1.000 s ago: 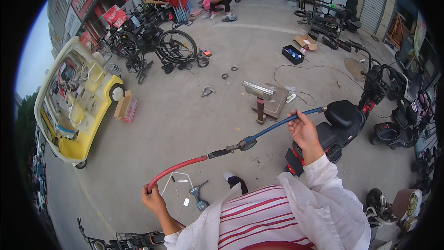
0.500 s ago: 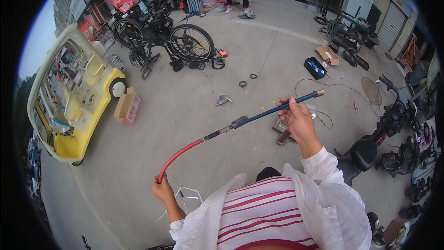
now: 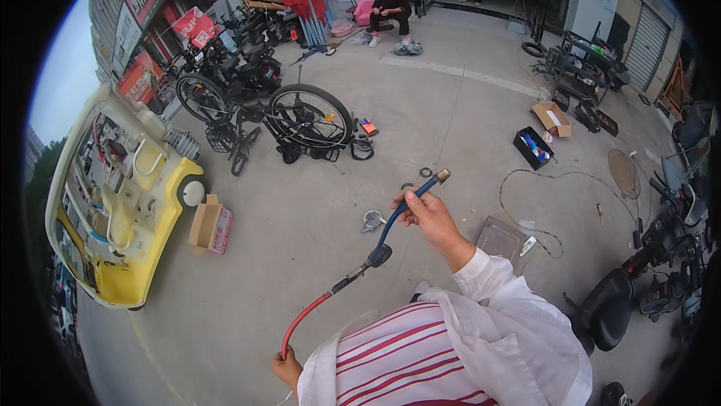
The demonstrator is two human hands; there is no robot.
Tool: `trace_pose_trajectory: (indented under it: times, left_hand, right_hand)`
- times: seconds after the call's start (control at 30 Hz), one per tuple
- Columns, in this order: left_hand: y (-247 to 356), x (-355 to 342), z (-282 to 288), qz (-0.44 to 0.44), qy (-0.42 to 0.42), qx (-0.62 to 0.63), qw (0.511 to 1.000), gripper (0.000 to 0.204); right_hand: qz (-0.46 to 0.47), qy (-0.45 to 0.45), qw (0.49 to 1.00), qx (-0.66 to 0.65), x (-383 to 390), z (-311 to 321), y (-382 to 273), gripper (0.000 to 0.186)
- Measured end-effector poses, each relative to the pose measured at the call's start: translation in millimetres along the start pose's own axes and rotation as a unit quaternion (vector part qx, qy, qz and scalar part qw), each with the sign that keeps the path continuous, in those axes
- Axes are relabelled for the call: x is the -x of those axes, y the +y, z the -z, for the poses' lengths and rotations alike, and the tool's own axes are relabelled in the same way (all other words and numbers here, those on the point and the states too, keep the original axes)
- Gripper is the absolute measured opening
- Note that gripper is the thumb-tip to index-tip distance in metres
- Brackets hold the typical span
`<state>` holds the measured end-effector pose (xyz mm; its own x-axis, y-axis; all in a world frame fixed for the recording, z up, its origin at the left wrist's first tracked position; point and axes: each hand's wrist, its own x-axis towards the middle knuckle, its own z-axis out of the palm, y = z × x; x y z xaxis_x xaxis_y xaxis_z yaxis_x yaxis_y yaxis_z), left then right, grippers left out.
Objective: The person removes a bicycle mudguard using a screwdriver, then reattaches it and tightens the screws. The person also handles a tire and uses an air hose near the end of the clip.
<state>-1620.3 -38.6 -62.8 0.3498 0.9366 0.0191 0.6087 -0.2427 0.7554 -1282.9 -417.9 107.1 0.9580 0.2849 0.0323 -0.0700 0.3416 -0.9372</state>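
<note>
A hose, red (image 3: 300,321) at one end and blue (image 3: 391,229) at the other, runs between my hands in front of my body. My left hand (image 3: 287,368) is closed around the red end at the lower left. Higher up, my right hand (image 3: 429,217) grips the blue part, with a brass-coloured end fitting (image 3: 444,175) sticking out beyond the fingers. A dark coupling (image 3: 380,256) and a worn metal piece (image 3: 349,278) join the two colours. The blue part bends down toward the coupling.
A yellow cart (image 3: 120,256) stands left beside an open cardboard box (image 3: 219,229). A bicycle (image 3: 310,122) lies ahead. On the ground are a grey metal part (image 3: 372,220), a flat brown plate (image 3: 500,242) and a cable (image 3: 518,173). A scooter (image 3: 610,304) is right; a person (image 3: 389,17) sits far off.
My hands have come closer together and lower in the picture, the right one shifting left. The hose, nearly straight at its blue part before, now bends there. The view has tilted upward.
</note>
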Motion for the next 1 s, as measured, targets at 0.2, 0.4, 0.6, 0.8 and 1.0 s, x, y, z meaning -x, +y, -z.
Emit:
trace_pose_trajectory:
  times: [0.2,0.4,0.6,0.8,1.0]
  left_hand:
    - [11,-42,-86,0.047,-0.064,-0.069,0.995,0.039]
    - [55,-65,-173,0.078,-0.078,-0.103,0.989,0.041]
    - [121,-98,-292,0.073,-0.185,0.004,0.980,0.036]
    - [135,-98,-402,0.122,-0.366,-0.168,0.907,0.032]
    - [259,-101,-542,0.130,-0.386,-0.041,0.912,0.032]
  right_hand:
    - [-0.019,-0.030,0.999,-0.007,-169,1,-5,0.031]
    - [-0.078,-0.099,0.992,-0.006,-311,6,46,0.034]
    - [-0.193,-0.108,0.975,0.028,-402,30,110,0.041]
    - [-0.255,-0.225,0.924,0.173,-476,39,116,0.041]
    - [-0.316,-0.325,0.878,0.151,-544,58,114,0.043]
